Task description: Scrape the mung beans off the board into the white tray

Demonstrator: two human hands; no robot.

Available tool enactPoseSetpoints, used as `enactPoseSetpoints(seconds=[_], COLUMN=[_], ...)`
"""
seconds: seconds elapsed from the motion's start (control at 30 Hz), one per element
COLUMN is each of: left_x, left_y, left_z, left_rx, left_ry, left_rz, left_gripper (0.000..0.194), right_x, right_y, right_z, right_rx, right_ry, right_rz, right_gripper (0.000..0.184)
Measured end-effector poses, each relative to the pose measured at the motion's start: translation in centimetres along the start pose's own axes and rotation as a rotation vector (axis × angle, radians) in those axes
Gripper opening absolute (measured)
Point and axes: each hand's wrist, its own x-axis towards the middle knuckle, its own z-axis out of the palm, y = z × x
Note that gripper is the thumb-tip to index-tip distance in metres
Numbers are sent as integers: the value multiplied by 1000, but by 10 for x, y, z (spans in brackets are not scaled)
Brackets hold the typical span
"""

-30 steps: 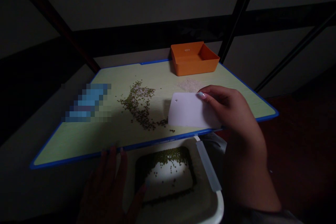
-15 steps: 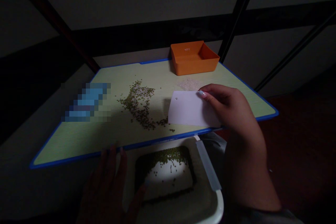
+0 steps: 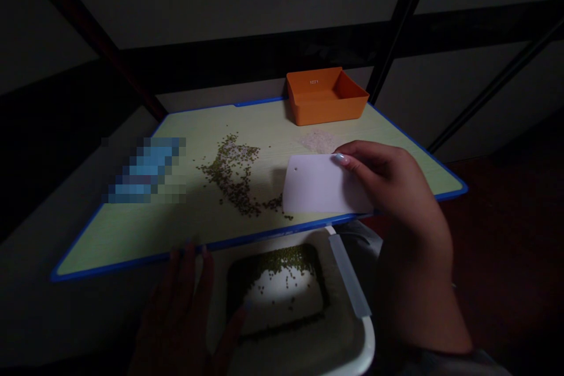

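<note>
Fingers (image 3: 355,157) of the right hand (image 3: 399,194) curl closed over the edge of a white plastic scraper (image 3: 319,185), which lies flat on a blue-edged board (image 3: 132,241) just beside scattered mung beans (image 3: 231,173). The left hand (image 3: 171,323) stays open, near a white tray (image 3: 348,335).

Pale-blue nails (image 3: 339,157), grey sleeve (image 3: 445,363)

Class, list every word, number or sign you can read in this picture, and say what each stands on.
Orange tray: one small pale mark, perhaps digits, too small to read.
Blue object: blurred out, unreadable.
White scraper: no text visible, only a small hole.
</note>
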Motion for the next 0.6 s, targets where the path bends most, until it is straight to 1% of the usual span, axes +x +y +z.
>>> enactPoseSetpoints(seconds=[0.07, 0.23, 0.43, 0.6], left_x=[1, 1, 0, 1], left_y=[1, 1, -1, 0], left_z=[-1, -1, 0, 0], left_rx=[9, 20, 48, 36], left_ry=[-9, 5, 5, -15], left_rz=[8, 17, 32, 5], left_gripper=[78, 77, 78, 77], right_x=[1, 2, 3, 2], right_y=[1, 3, 3, 4], right_z=[2, 7, 3, 0], right_rx=[13, 17, 15, 20], right_ry=[14, -10, -19, -45], right_rz=[-9, -25, -48, -35], right_gripper=[19, 19, 19, 17])
